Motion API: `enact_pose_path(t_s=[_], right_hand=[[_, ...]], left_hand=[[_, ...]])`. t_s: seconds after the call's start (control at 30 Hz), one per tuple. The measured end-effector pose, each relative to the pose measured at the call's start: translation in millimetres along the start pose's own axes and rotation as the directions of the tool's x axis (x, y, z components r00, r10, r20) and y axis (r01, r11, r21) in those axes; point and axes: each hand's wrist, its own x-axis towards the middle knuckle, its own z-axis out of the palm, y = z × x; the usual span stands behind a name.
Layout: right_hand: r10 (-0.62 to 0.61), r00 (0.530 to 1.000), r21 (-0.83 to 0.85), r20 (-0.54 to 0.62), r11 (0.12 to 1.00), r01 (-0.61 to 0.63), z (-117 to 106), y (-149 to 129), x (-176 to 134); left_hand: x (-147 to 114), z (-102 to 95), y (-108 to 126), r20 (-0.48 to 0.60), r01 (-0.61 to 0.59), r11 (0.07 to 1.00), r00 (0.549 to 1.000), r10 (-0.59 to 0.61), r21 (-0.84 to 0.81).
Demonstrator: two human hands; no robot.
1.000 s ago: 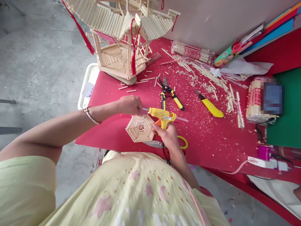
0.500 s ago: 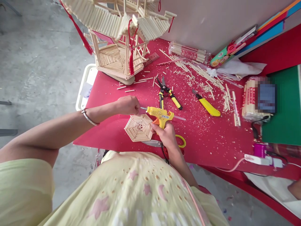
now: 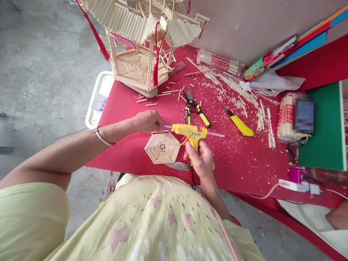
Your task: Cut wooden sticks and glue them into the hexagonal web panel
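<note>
My right hand (image 3: pixel 202 157) is wrapped round the grip of a yellow hot glue gun (image 3: pixel 187 129), a clear glue stick (image 3: pixel 216 134) jutting from its back. Its metal nozzle points left at my left hand (image 3: pixel 150 121), which is closed with the fingertips bent under. Whatever those fingers pinch is hidden or too small to name. Just below the nozzle, a hexagonal panel of thin wooden sticks (image 3: pixel 163 154) lies flat on the red table, near its front edge. Scissors (image 3: pixel 176 166) rest beside the panel, partly covered by my right hand.
A wooden-stick pavilion model (image 3: pixel 141 69) with red tassels stands at the back left. Pruning shears (image 3: pixel 197 108), a yellow utility knife (image 3: pixel 240 123), loose sticks (image 3: pixel 236 85) and shavings lie across the table. A power strip (image 3: pixel 292 185) sits at right. Another person's arm (image 3: pixel 337 219) shows at the right edge.
The glue gun and my right hand have moved slightly right, uncovering the panel's right corner and hiding the scissors' yellow handle. My left hand stays closed in nearly the same place.
</note>
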Motion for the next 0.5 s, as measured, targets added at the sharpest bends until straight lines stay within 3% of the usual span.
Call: enact_pose_path(t_s=[0.1,0.17,0.2,0.33,0.37,0.5], right_hand=[[-0.041,0.992,-0.187,-0.122,0.982,0.018,-8,-7,-2],[-0.104,0.977,-0.330,-0.187,0.943,0.037,-13,-12,-1],[-0.143,0.969,-0.402,-0.204,0.914,0.050,-15,-14,1],[-0.264,0.952,-0.607,-0.156,0.786,0.118,-13,-25,12],[-0.290,0.948,-0.646,-0.133,0.750,0.139,-9,-27,16],[-0.394,0.919,-0.814,-0.017,0.539,0.216,13,-32,29]], left_hand=[[-18,-2.6,-8,-0.075,-0.038,0.991,0.997,0.028,-0.131],[-39,-0.9,-10,-0.242,-0.184,0.967,0.960,0.139,-0.176],[-51,1.7,-10,-0.262,-0.257,0.952,0.942,0.209,-0.165],[-92,23.4,-7,-0.110,-0.390,0.912,0.919,0.377,-0.128],[-97,30.3,-8,-0.114,-0.418,0.904,0.906,0.407,-0.093],[-103,51.8,-18,-0.137,-0.575,0.809,0.798,0.587,0.122]])
